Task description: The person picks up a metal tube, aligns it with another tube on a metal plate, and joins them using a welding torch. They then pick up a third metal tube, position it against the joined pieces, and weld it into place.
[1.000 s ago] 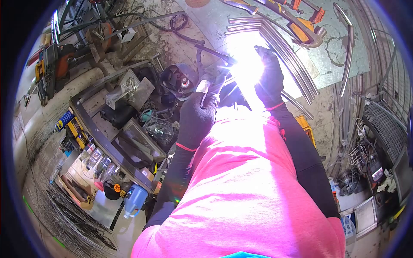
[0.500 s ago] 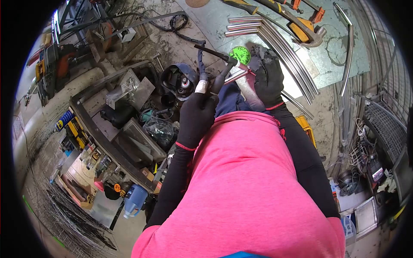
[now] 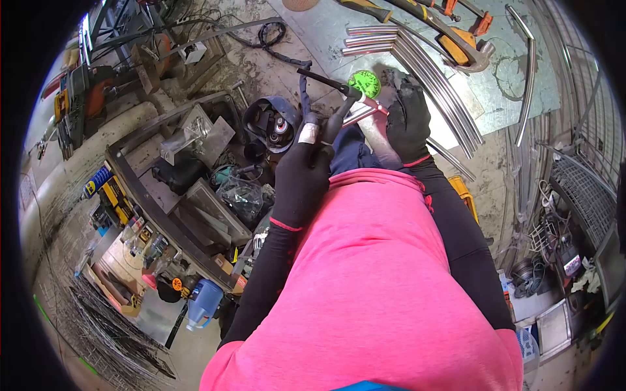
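My left hand (image 3: pixel 303 176), in a black glove with a red cuff edge, is wrapped round the handle of a TIG torch (image 3: pixel 339 104). The torch has a long black back cap and a pinkish nozzle pointing right. Just below the nozzle, a shiny metal tube (image 3: pixel 355 118) with reddish reflections ends in a corner beside my right hand. My right hand (image 3: pixel 409 124), also black-gloved, is closed next to that corner; its fingers hide whatever they hold. A bright green round disc (image 3: pixel 364 83) lies beyond the nozzle.
Several bent shiny tubes (image 3: pixel 430 85) lie on the metal sheet, with a hammer (image 3: pixel 479 57) and orange clamps (image 3: pixel 482 25) behind. Another bent tube (image 3: pixel 529 72) is at right. On my left are a bucket (image 3: pixel 264 111) of cans and a metal frame (image 3: pixel 176 221) full of parts.
My left hand and the torch have shifted slightly to the right, the nozzle moving a little nearer my right hand. My right hand stays almost where it was.
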{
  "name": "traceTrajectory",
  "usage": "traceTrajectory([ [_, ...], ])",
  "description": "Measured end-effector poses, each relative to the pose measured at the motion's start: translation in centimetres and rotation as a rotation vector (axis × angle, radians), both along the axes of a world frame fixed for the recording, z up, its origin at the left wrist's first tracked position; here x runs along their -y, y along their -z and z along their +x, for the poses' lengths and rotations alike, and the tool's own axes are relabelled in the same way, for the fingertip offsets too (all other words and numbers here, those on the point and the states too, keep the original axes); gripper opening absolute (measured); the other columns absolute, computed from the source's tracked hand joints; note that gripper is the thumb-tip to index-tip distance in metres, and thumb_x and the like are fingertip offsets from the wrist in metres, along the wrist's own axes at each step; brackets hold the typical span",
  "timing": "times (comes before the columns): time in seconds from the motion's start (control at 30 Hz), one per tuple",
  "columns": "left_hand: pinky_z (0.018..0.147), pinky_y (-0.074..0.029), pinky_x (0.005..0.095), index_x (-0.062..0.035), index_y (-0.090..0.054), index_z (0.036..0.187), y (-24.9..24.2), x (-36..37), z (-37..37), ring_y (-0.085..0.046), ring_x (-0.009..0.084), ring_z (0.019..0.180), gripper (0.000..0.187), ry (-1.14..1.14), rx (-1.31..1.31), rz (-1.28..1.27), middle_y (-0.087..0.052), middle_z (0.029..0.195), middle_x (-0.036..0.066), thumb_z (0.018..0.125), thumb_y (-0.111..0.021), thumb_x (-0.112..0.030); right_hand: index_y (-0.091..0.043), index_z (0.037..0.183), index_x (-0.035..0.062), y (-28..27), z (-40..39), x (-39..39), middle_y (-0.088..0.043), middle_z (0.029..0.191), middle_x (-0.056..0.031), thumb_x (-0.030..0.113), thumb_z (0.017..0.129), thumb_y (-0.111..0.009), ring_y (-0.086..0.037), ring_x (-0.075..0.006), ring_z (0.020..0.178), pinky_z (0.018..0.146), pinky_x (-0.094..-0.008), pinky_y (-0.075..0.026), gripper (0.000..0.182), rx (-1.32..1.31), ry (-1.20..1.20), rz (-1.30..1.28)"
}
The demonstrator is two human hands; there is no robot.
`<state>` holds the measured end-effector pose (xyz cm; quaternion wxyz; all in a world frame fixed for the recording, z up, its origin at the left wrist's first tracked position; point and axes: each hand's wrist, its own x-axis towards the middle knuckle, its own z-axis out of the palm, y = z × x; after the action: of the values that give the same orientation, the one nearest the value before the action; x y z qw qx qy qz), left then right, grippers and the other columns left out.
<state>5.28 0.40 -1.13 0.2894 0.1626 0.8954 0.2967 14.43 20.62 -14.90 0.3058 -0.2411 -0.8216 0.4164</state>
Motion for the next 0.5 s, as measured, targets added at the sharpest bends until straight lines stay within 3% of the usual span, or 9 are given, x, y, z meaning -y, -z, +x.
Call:
traceTrajectory([
  [0.03, 0.072, -0.055, 0.0439, 0.0032, -0.071, 0.12, -0.2, 0.0, 0.1, -0.073, 0.0412, 0.08, 0.032, -0.033, 0.029, 0.011, -0.073, 0.089, 0.026, 0.098, -0.074, -0.019, -0.064, 0.14, -0.0017, 0.6, 0.3, -0.3, -0.068, 0.135, -0.0275, 0.013, 0.1, -0.06, -0.065, -0.0503, 0.124, 0.106, -0.0529, -0.053, 0.043, 0.005, -0.019, 0.085],
  [0.07, 0.07, -0.055, 0.0331, 0.0029, -0.064, 0.14, -0.3, 0.3, 0.0, -0.07, 0.0164, 0.077, 0.04, 0.015, 0.083, -0.052, -0.077, 0.095, 0.017, 0.102, -0.066, -0.012, -0.064, 0.14, -0.0029, 1.3, 0.6, -0.2, -0.067, 0.136, -0.0288, 0.013, 0.101, -0.059, -0.065, -0.0518, 0.124, 0.106, -0.0538, -0.053, 0.042, -0.024, -0.007, 0.035],
  [0.2, 0.066, -0.053, 0.0291, -0.0041, -0.053, 0.154, 0.9, 0.6, -0.6, -0.067, 0.0132, 0.074, 0.054, -0.213, 0.336, 0.079, -0.074, 0.1, 0.009, 0.103, -0.067, -0.014, -0.064, 0.138, -0.0013, 0.5, 0.4, -0.1, -0.067, 0.13, -0.0281, 0.013, 0.098, -0.061, -0.064, -0.0518, 0.119, 0.1, -0.0539, -0.055, 0.043, -0.023, 0.0, 0.024],
  [0.27, 0.063, -0.051, 0.0258, -0.0101, -0.044, 0.161, 1.0, 0.6, -0.5, -0.063, 0.0108, 0.072, 0.063, -0.498, 0.389, 0.371, -0.07, 0.103, 0.004, 0.103, -0.068, -0.018, -0.065, 0.137, -0.0053, 0.6, 0.7, 0.1, -0.067, 0.134, -0.0297, 0.011, 0.1, -0.06, -0.065, -0.0507, 0.122, 0.103, -0.0538, -0.054, 0.041, -0.012, 0.004, 0.019],
  [0.3, 0.063, -0.051, 0.0258, -0.0101, -0.044, 0.161, 0.9, 0.7, -0.7, -0.063, 0.0108, 0.072, 0.063, -0.5, 0.392, 0.369, -0.07, 0.103, 0.004, 0.103, -0.068, -0.018, -0.065, 0.137, -0.0053, 1.1, 1.1, 0.1, -0.067, 0.134, -0.0297, 0.011, 0.1, -0.06, -0.065, -0.0507, 0.122, 0.103, -0.0538, -0.054, 0.041, -0.008, 0.003, 0.018],
  [0.37, 0.059, -0.049, 0.0253, -0.0055, -0.05, 0.151, 0.6, 1.7, -1.7, -0.064, 0.0108, 0.071, 0.054, -0.737, 0.479, 0.368, -0.071, 0.107, 0.006, 0.103, -0.07, -0.019, -0.062, 0.14, -0.0068, 2.1, 2.2, 0.0, -0.067, 0.132, -0.0291, 0.008, 0.1, -0.06, -0.067, -0.0467, 0.115, 0.1, -0.0517, -0.055, 0.043, 0.042, 0.103, 0.296],
  [0.43, 0.058, -0.051, 0.0269, -0.0075, -0.051, 0.149, 1.6, 4.2, -2.5, -0.065, 0.0104, 0.073, 0.048, -0.73, 0.546, 0.449, -0.069, 0.102, 0.004, 0.106, -0.067, -0.021, -0.056, 0.141, -0.009, -1.0, 3.5, -1.0, -0.069, 0.132, -0.0258, 0.011, 0.108, -0.054, -0.07, -0.0363, 0.112, 0.098, -0.0477, -0.056, 0.038, -0.086, 0.096, -0.067],
  [0.47, 0.058, -0.053, 0.0279, -0.0081, -0.051, 0.148, 2.0, 5.3, -2.5, -0.066, 0.011, 0.074, 0.046, -0.817, 0.495, 0.482, -0.068, 0.102, 0.004, 0.107, -0.066, -0.021, -0.06, 0.111, -0.0023, -5.5, 3.8, -2.6, -0.069, 0.129, -0.0277, 0.022, 0.11, -0.051, -0.066, -0.0435, 0.121, 0.109, -0.0533, -0.052, 0.026, -0.179, 0.123, -0.09],
  [0.5, 0.058, -0.054, 0.0289, -0.0087, -0.05, 0.148, 2.5, 6.5, -2.5, -0.067, 0.0115, 0.075, 0.045, -0.893, 0.439, 0.523, -0.067, 0.101, 0.003, 0.107, -0.064, -0.022, -0.057, 0.102, -0.0001, -6.6, 5.3, -3.0, -0.069, 0.131, -0.0267, 0.021, 0.111, -0.05, -0.067, -0.0416, 0.122, 0.11, -0.0526, -0.051, 0.024, -0.204, 0.156, -0.046],
])
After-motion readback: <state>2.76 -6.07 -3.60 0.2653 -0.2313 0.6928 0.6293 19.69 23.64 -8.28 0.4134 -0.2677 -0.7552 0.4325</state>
